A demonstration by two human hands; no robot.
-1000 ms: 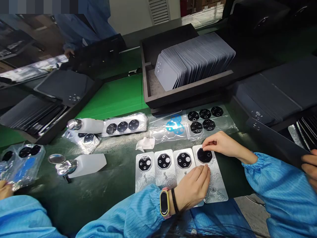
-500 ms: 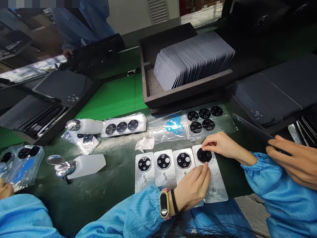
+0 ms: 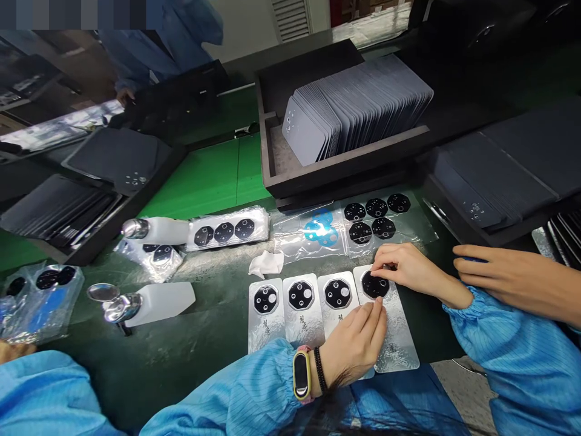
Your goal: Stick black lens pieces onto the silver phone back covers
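Black octagonal plate (image 3: 374, 284), on the upper part of the rightmost silver panel (image 3: 399, 342), lies between your two hands, at the near side of the dark surface (image 3: 213, 342). From the left, a white bottle (image 3: 166, 303) lies well apart from your hands, presumably so that it does not crowd them. Next, three silver panels (image 3: 265, 327) lie side by side, each with a dark octagon at its upper end; the common direction likely makes them easy to compare. Your left hand (image 3: 356, 345) covers part of the third; its fingers are bent, tips at the plate's lower edge, probably to steady it. Five black octagons (image 3: 376, 208) lie beyond the plate, spaced apart, perhaps for easy pickup. Your right hand (image 3: 411, 270) has its fingers drawn together at the plate's upper edge, which leaves most of its face visible; whether either hand pinches or merely presses, you cannot tell from this view. Farthest right, a co-worker's hand (image 3: 508, 278) extends near your sleeve (image 3: 490, 339).
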